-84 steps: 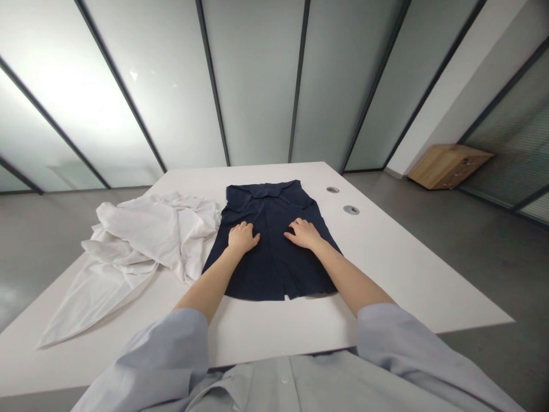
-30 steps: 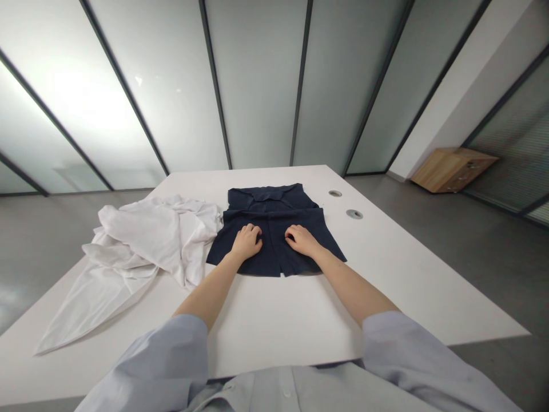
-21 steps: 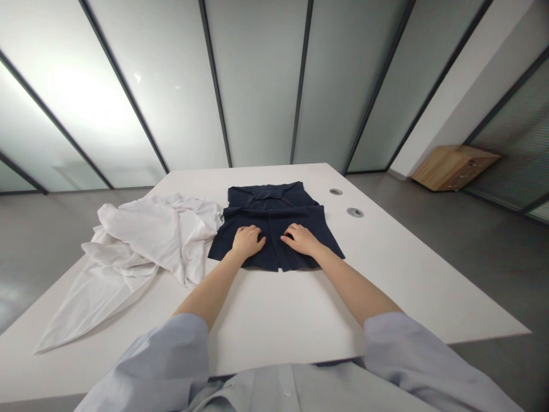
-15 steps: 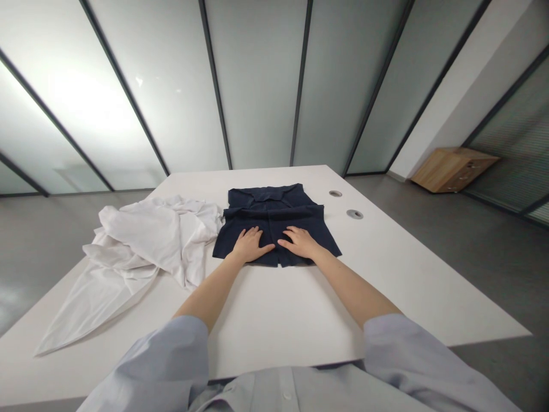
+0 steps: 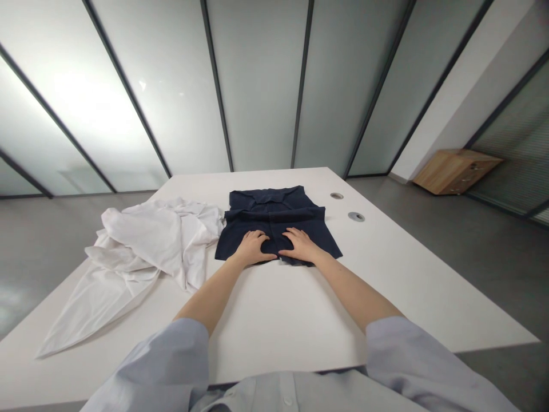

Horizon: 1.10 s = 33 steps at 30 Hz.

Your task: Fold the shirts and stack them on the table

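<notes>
A dark navy garment (image 5: 274, 216) lies folded on the white table in front of me, its near part laid over its far part. My left hand (image 5: 253, 247) rests on the left side of its near edge, fingers curved and thumb spread toward the middle. On the other side of the centre seam, my right hand (image 5: 301, 246) touches the cloth in the same way, thumb apart from the fingers. The two thumb tips almost meet at the near hem. No cloth is visibly clasped in either hand.
A crumpled white garment (image 5: 146, 240) covers the table's left side, one long piece reaching toward the near left corner. Two round cable grommets (image 5: 356, 217) sit in the white tabletop (image 5: 412, 286) at right. A wooden cabinet (image 5: 457, 170) stands on the floor beyond, near frosted glass panels (image 5: 257, 86).
My fingers have curled more, and both thumbs have shifted down to the near hem. The hem between my hands looks slightly disturbed. The white garment stays in place.
</notes>
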Available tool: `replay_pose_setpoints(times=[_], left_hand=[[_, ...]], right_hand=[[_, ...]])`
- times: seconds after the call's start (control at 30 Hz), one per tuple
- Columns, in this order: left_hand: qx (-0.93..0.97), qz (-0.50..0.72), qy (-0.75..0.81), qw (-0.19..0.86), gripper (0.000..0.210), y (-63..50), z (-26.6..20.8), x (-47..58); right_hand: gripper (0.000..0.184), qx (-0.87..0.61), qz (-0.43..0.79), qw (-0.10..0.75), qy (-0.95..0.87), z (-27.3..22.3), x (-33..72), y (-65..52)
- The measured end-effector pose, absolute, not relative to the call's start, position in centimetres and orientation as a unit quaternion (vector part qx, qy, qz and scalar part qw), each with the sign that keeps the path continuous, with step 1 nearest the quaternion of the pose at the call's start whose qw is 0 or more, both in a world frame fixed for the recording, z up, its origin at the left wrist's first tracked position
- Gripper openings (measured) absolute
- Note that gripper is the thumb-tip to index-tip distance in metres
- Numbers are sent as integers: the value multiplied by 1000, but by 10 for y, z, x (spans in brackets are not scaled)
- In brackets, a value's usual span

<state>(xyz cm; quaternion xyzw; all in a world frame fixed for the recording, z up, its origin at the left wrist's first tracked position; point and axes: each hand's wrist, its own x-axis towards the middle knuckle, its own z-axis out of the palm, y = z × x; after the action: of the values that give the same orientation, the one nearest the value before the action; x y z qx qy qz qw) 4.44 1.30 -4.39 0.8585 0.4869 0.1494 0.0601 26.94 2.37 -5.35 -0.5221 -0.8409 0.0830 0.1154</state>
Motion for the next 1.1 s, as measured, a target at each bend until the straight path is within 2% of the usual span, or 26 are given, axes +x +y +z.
replay_pose_setpoints(times=[0.13, 0.23, 0.5, 0.6, 0.67, 0.73, 0.93, 1.1], left_hand=[[855, 156, 493, 27, 32, 13, -39, 47], [852, 143, 504, 19, 24, 12, -37, 49], [851, 134, 508, 22, 28, 12, -37, 49], [856, 139, 498, 25, 32, 12, -39, 48], [860, 139, 490, 28, 43, 11, -41, 47], [863, 136, 485, 32, 54, 10, -44, 46], [865, 126, 484, 39, 45, 14, -45, 46], [856, 160, 487, 66, 52, 18, -46, 44]], right_hand=[[31, -499, 45, 156, -851, -42, 268, 20], [15, -474, 33, 149, -867, -37, 266, 18], [31, -462, 56, 149, -873, -36, 265, 17], [51, -464, 68, 142, -872, -42, 265, 17], [68, -465, 70, 134, -873, -46, 265, 17], [75, -478, 69, 124, -867, -51, 265, 17], [56, -509, 62, 99, -853, -53, 266, 20], [45, -502, 65, 121, -854, -45, 265, 19]])
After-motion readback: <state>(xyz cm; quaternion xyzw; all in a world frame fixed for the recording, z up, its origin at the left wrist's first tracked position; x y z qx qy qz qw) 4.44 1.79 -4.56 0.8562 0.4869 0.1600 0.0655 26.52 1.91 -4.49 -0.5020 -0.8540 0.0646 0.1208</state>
